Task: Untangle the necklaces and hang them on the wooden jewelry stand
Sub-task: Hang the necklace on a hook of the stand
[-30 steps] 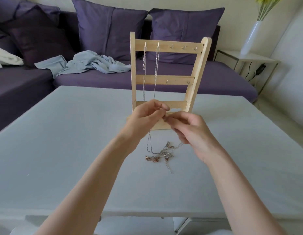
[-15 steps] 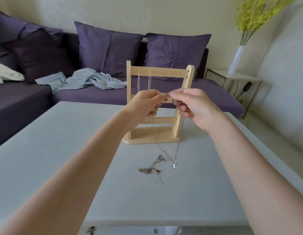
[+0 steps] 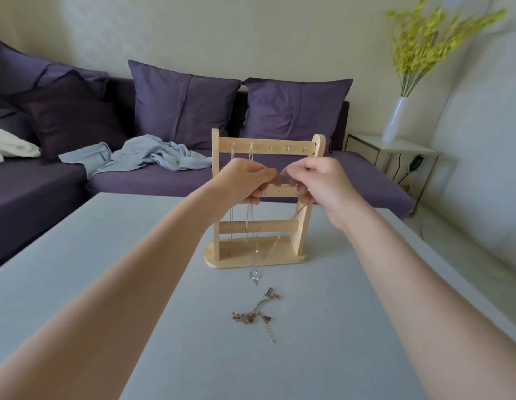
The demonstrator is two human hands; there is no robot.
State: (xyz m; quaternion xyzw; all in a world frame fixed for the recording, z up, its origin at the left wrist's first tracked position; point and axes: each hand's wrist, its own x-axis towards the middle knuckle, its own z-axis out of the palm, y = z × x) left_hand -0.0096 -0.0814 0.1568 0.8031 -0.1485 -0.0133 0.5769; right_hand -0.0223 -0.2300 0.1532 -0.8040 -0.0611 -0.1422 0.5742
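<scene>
Silver chain (image 3: 254, 249) dangles in front of the wooden jewelry stand (image 3: 265, 197), its pendant just off the table (image 3: 92, 255). Left hand (image 3: 245, 183) and right hand (image 3: 317, 183) each pinch an end, close together before the stand's middle. It looks feather-light, limp and snag-prone, so best held by the clasp ends. Rose-gold tangle (image 3: 255, 311) lies in front of the stand, untouched.

We see a purple sofa (image 3: 164, 180) past the far edge of the gray table (image 3: 106, 255). 4 purple pillows (image 3: 184, 105) lean on its back. A light blue cloth (image 3: 147, 155) lies crumpled on the seat. A white vase (image 3: 395, 119) with yellow flowers (image 3: 424, 44) stands on a small side table (image 3: 395, 147).
</scene>
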